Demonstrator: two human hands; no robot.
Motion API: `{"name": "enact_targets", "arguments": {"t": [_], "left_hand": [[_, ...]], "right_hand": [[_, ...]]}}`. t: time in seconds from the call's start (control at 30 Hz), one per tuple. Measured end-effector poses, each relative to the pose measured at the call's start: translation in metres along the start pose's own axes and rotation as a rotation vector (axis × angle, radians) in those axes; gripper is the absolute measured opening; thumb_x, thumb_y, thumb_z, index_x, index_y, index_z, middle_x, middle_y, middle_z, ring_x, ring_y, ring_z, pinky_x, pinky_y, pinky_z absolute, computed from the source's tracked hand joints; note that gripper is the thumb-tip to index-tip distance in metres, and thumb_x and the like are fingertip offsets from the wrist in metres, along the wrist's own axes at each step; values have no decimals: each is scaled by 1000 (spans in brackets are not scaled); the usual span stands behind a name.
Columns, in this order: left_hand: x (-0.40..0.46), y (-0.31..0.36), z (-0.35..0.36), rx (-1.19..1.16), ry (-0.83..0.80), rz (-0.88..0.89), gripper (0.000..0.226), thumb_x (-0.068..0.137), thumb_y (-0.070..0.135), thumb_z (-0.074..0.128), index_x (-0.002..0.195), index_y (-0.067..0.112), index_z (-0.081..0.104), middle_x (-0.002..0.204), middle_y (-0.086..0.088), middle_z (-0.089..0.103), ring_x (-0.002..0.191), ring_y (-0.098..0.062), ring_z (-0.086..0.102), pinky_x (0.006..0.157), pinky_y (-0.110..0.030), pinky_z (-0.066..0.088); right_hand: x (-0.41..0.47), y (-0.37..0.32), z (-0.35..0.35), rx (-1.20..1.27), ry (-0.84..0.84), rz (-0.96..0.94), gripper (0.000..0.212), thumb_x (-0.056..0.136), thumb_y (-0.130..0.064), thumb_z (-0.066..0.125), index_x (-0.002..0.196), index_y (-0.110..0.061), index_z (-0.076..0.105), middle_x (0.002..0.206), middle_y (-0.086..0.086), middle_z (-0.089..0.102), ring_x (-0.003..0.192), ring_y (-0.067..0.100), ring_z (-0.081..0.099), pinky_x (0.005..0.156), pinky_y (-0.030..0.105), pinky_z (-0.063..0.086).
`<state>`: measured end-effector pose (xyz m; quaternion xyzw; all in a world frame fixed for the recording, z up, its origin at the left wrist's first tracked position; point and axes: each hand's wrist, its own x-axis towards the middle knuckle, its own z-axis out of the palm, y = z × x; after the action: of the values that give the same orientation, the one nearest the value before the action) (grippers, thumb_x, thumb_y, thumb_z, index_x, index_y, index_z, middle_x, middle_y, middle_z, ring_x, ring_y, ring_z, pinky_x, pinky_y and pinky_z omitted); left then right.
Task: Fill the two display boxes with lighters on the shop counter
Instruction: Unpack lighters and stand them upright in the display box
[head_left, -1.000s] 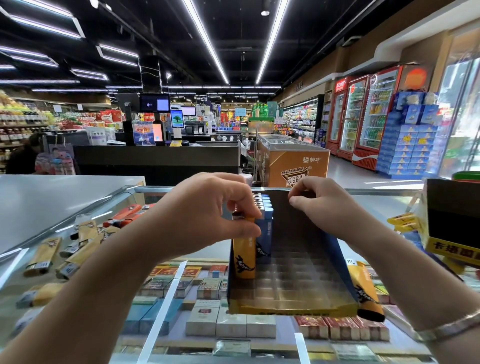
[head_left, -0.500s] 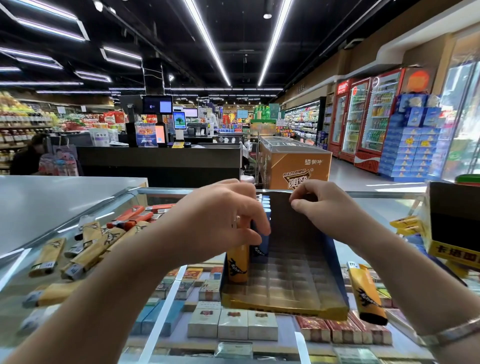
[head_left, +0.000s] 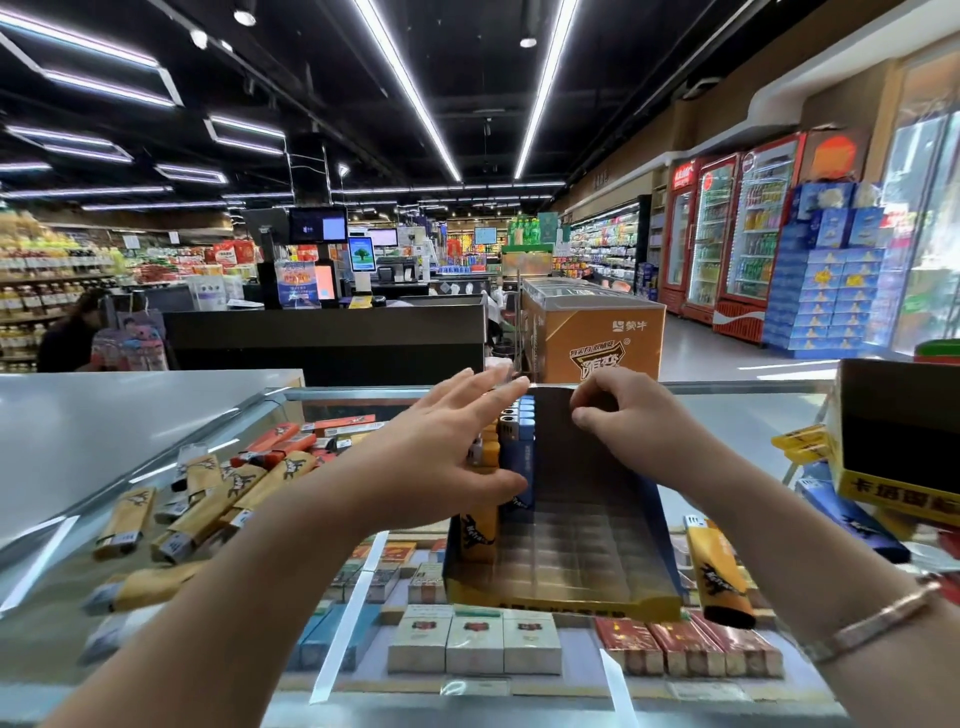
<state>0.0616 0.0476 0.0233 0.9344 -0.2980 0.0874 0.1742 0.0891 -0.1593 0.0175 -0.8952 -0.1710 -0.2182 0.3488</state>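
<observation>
**Filling the first display box at the counter**

Standing on the glass counter (head_left: 727, 415), the open display box (head_left: 571, 592) sits in the middle of the view, its yellow front lip toward the person and its tall dark back panel rising at the far side. Along its left wall a column of lighters stands upright: a yellow lighter (head_left: 475, 530) nearest the front, then blue lighters (head_left: 522, 452) behind it, their metal tops showing. The remaining slots of the box's clear tray show no lighters.

The left hand (head_left: 441, 457) hovers beside that column with fingers straight and spread, holding nothing; whether the thumb touches the lighters is unclear. The right hand (head_left: 628, 431) is at the top of the back panel, its fingers curled; it appears to pinch the panel's edge, though the contact itself is hard to make out. A bracelet (head_left: 878, 618) circles the right wrist.

To the left of the box, a loose heap of yellow and orange lighters (head_left: 218, 493) lies on the glass. Just right of the box lies a single yellow lighter (head_left: 719, 571), and farther right a blue lighter (head_left: 852, 519). A second display box (head_left: 898, 431) stands at the right edge, its dark side facing the camera. Cigarette packs (head_left: 475, 639) are lined up under the glass.
</observation>
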Motion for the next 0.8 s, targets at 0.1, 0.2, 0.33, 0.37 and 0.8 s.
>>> {"name": "enact_targets", "arguments": {"t": [0.1, 0.2, 0.33, 0.37, 0.8], "left_hand": [[-3, 6, 7, -289, 39, -113, 90, 77, 40, 70, 142, 49, 8, 150, 21, 12, 134, -9, 21, 102, -27, 32], [-9, 14, 17, -668, 111, -166, 89, 74, 21, 75, 139, 44, 18, 124, 9, 38, 103, -8, 52, 73, -17, 52], [-10, 28, 26, -827, 264, -234, 68, 76, 11, 72, 129, 33, 35, 101, 8, 51, 84, -6, 58, 60, -14, 47], [-10, 32, 29, -838, 307, -264, 61, 78, 10, 70, 125, 33, 39, 97, 8, 52, 81, -6, 57, 58, -13, 45], [-16, 59, 46, -887, 500, -287, 49, 82, 0, 58, 119, 28, 43, 91, -1, 53, 78, -12, 53, 57, -20, 41]], "right_hand": [[-2, 0, 3, -57, -26, -8, 6, 86, -15, 58, 84, -20, 58, 95, 1, 54, 87, 14, 50, 66, 13, 35], [-5, -6, 2, -72, 40, -15, 6, 87, -13, 57, 88, -16, 62, 96, 2, 53, 91, 16, 50, 70, 20, 35], [-8, -20, -22, -100, 174, -20, 10, 85, -7, 57, 87, -9, 66, 89, 5, 58, 84, 18, 53, 70, 23, 33], [-11, -22, -31, -112, 171, -6, 10, 85, -6, 56, 86, -8, 66, 85, 6, 61, 81, 19, 55, 70, 24, 36], [-80, -12, -131, -638, -700, 601, 23, 80, -19, 70, 97, -5, 65, 76, 7, 67, 53, 14, 60, 47, 20, 48]]}}
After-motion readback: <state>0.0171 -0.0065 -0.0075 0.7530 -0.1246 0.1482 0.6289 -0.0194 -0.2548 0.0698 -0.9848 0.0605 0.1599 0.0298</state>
